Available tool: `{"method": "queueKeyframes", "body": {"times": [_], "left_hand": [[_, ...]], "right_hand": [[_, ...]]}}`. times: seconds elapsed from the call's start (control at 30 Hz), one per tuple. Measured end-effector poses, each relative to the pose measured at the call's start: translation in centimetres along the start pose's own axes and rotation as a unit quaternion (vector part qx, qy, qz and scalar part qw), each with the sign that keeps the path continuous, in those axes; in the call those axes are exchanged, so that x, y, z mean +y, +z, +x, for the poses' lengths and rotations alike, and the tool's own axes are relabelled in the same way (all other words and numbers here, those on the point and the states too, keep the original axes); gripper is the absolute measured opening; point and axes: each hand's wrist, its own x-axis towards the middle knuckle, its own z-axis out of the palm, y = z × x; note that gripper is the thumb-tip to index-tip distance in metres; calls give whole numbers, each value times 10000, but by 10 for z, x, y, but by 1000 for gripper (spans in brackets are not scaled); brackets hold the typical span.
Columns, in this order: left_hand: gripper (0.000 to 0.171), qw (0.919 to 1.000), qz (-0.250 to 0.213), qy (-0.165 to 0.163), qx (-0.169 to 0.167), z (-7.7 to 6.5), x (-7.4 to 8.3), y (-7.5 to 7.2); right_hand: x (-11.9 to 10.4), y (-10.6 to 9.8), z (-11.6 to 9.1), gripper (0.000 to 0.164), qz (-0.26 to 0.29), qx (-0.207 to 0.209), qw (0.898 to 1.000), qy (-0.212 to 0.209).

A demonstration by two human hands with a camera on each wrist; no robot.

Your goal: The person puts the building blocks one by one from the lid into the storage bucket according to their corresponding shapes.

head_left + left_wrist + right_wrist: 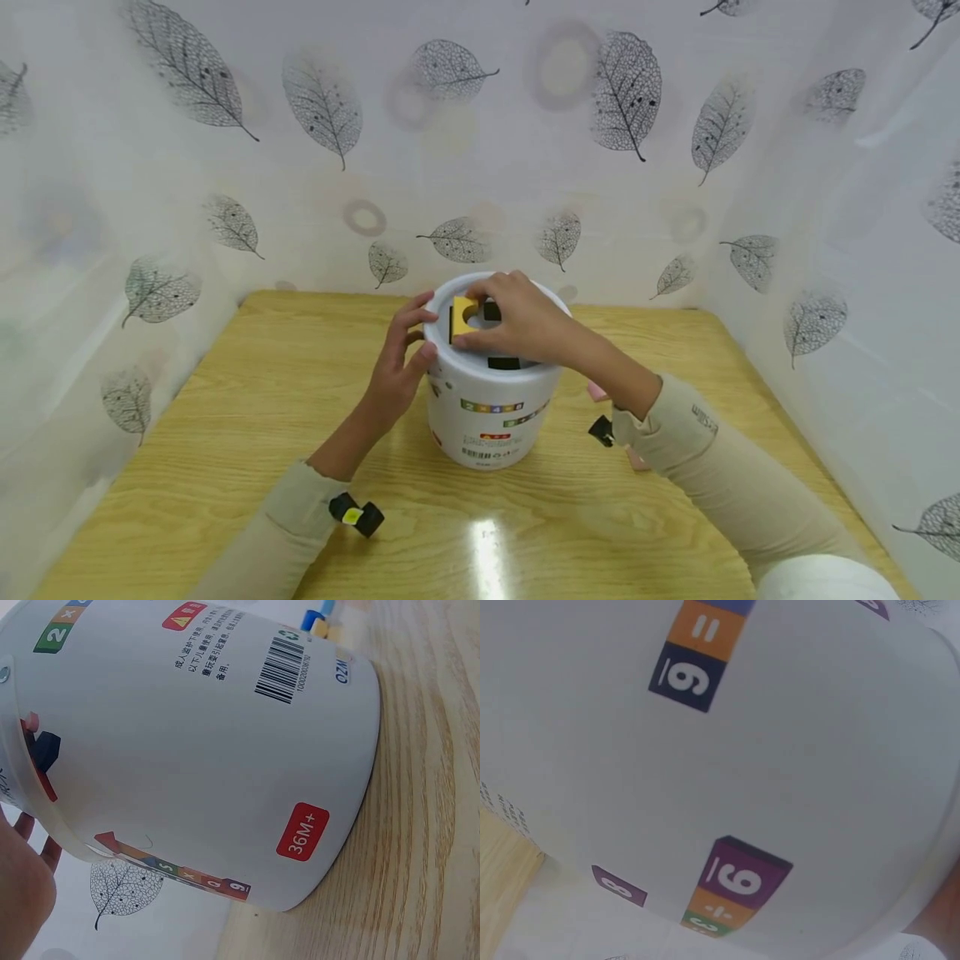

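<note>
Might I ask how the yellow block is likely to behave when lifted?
The yellow block is probably stiff, since its edges look crisp in the pinch of the right hand. It is likely light, being small beside the white bucket. Its straight edge suggests it would hardly roll.

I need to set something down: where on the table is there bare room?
The table looks bare left of the left hand and in front of the white bucket, between the sleeves. Crowded: right of the bucket, pink pieces lie near the right sleeve; on the lid, the right hand holds a yellow block.
</note>
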Motion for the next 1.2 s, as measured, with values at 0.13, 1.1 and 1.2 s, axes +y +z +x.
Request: {"method": "queueKeyframes", "body": {"times": [0.13, 1.1, 1.2], "left_hand": [[41, 10000, -3, -3, -3, -1, 0, 0], [43, 9999, -43, 111, 104, -1, -4, 3], [43, 9999, -49, 110, 101, -1, -3, 3]], "right_hand": [[1, 0, 0, 78, -88, -116, 9999, 70], [62, -28, -59, 51, 1136, 1305, 9848, 159], [73, -31, -71, 48, 1042, 1440, 9839, 194]]}}
